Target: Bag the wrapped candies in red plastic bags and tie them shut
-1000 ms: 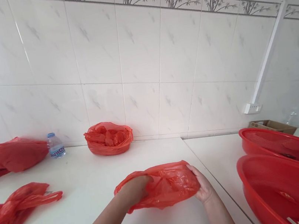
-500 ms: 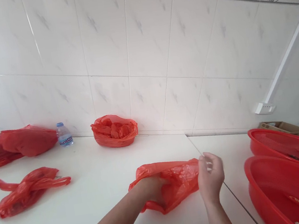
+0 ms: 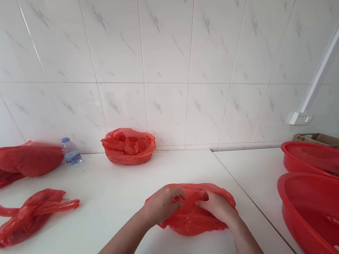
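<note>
A crumpled red plastic bag (image 3: 196, 220) lies on the white table before me, with its folds bunched between my hands. My left hand (image 3: 165, 204) rests over the bag's left side, fingers curved and a gap showing between thumb and forefinger. On the right, my right hand (image 3: 218, 209) is closed on the bag's upper folds, with thumb toward the middle and some fingertips hidden in the plastic. What the bag contains, if anything, is out of sight.
Red bowl-like baskets (image 3: 302, 204) stand at the right, with a cardboard box (image 3: 327, 141) behind. A filled red bag (image 3: 131, 156) and a water bottle (image 3: 71, 152) stand by the tiled wall. Another red bag (image 3: 27, 220) lies at left; more red bags (image 3: 30, 158) are behind it.
My left hand has come out of the bag's opening onto its upper left side. My right hand has moved left and down onto the bag, which is now more bunched.
</note>
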`<act>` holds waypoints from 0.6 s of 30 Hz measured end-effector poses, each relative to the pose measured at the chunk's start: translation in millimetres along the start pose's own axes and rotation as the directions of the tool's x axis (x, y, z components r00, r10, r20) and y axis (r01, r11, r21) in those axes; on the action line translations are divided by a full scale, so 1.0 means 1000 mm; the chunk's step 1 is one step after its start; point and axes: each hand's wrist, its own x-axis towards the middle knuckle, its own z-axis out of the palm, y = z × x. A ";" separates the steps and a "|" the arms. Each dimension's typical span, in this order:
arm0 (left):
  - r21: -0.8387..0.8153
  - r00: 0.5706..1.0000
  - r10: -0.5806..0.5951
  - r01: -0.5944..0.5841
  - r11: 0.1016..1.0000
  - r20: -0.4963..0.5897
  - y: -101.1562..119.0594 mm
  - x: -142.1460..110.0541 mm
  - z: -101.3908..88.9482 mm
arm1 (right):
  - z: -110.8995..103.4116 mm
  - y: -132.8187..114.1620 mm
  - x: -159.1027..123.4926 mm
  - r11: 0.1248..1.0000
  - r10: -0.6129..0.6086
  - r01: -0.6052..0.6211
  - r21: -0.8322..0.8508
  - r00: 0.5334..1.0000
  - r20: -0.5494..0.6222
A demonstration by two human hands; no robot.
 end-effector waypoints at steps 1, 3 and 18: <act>0.041 0.999 0.004 -0.003 0.999 -0.039 -0.001 -0.001 -0.003 | -0.002 0.000 -0.001 1.000 0.022 -0.022 -0.002 0.999 0.041; 0.130 0.996 0.002 0.010 0.991 -0.094 -0.008 -0.001 -0.007 | -0.005 -0.002 -0.003 0.999 0.042 -0.040 -0.016 0.992 0.116; 0.118 0.917 0.000 0.051 0.992 -0.400 -0.044 -0.022 0.024 | -0.017 -0.006 0.003 0.827 -0.143 0.042 0.561 0.980 0.136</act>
